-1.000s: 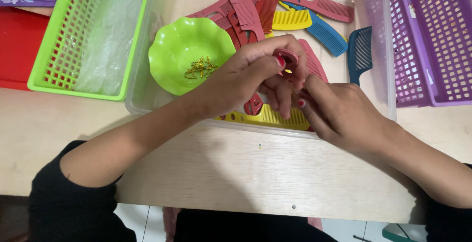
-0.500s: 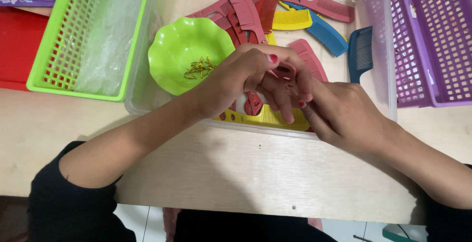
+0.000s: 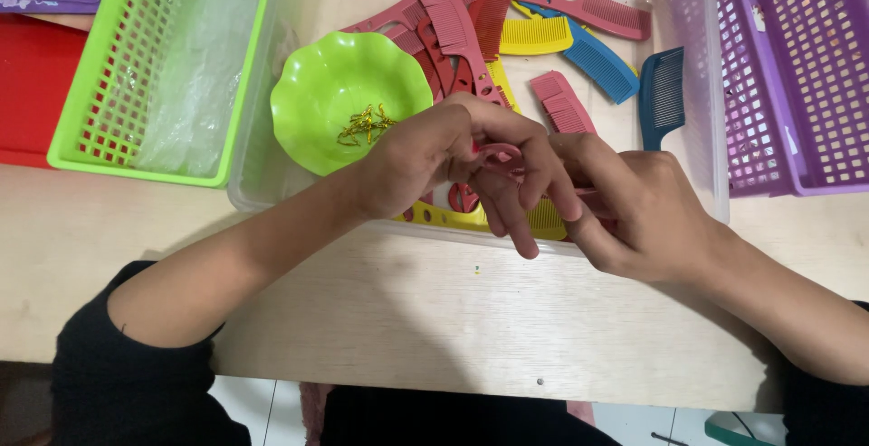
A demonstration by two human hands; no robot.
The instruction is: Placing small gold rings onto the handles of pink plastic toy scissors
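We see a clear tray (image 3: 272, 194) of combs, its far edge cut off. At nine o'clock in it sits a green bowl (image 3: 337, 93) holding small gold bits (image 3: 364, 124) too fine to identify. At six o'clock, the left hand (image 3: 453, 161) and right hand (image 3: 634, 215) pinch a pink comb (image 3: 501, 153), mostly hidden by fingers.
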